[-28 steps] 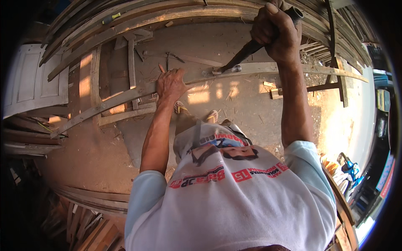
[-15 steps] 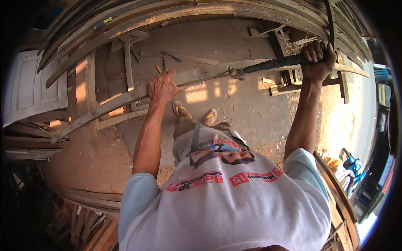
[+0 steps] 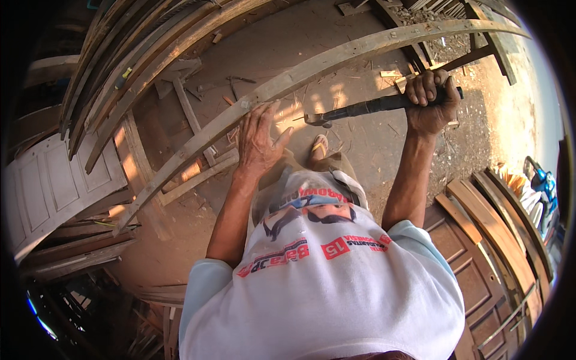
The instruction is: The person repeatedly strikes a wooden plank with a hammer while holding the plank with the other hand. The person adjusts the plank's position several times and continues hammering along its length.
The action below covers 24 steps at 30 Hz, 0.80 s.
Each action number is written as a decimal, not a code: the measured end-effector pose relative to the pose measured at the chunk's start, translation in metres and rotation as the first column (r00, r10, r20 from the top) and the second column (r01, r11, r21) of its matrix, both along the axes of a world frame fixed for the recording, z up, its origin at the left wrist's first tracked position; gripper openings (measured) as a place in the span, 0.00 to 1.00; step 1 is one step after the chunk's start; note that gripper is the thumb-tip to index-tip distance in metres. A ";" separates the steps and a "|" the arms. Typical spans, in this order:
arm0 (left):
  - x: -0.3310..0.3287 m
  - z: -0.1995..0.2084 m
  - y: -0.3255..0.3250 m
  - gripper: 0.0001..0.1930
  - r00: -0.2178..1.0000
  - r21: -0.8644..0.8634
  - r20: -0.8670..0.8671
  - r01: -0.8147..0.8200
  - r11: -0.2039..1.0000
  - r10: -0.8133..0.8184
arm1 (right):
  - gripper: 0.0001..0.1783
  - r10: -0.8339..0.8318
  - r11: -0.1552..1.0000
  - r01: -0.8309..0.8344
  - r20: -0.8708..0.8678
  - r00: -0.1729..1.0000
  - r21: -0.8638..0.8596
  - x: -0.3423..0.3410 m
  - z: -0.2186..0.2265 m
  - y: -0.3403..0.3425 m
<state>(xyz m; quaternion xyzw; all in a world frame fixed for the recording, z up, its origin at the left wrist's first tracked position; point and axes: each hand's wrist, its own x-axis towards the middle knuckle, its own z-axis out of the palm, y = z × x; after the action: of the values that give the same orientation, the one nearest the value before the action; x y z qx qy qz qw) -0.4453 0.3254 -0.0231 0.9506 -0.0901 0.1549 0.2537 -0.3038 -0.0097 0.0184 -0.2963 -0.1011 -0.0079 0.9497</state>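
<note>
A long wooden beam (image 3: pixel 339 55), grey-brown with small marks along it, spans the view from lower left to upper right. My left hand (image 3: pixel 259 139) is at its near edge, fingers stretched out and touching the wood, thumb spread apart. My right hand (image 3: pixel 431 101) is closed round the far end of a black-shafted nail puller (image 3: pixel 366 108). The tool's metal jaws (image 3: pixel 317 121) point left, to the right of my left hand and apart from the beam. My right palm is hidden.
Stacked timber (image 3: pixel 162 54) lies at the upper left, beside a white panelled door (image 3: pixel 66 180). Wooden trestle pieces (image 3: pixel 489 45) stand at the upper right. A brown door (image 3: pixel 474 276) and planks (image 3: pixel 510 234) lie at the right. Wood scraps litter the floor (image 3: pixel 288 45).
The nail puller has come down and left, away from the beam. My left hand has shifted right and its fingers have straightened. The whole view has turned.
</note>
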 end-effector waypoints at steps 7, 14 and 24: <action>-0.020 -0.025 -0.030 0.21 0.872 -0.290 -0.465 0.012 0.957 -0.152 | 0.15 -0.009 1.000 0.007 -0.061 0.998 -0.024 -0.039 -0.023 0.002; -0.041 -0.018 0.014 0.15 0.710 -0.344 -0.642 0.070 0.936 -0.289 | 0.13 -0.029 0.995 0.025 -0.039 0.999 -0.098 -0.091 -0.008 0.032; -0.138 0.005 0.140 0.17 0.608 -0.367 -0.765 -0.137 0.920 -0.215 | 0.12 0.186 0.963 -0.150 0.153 0.970 -0.223 -0.150 0.047 0.193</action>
<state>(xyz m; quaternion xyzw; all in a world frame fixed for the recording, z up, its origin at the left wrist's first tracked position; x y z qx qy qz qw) -0.5828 0.4657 -0.0180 0.8472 0.0431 -0.2729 0.4539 -0.4539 0.1831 0.0654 -0.3833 -0.2082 0.0581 0.8980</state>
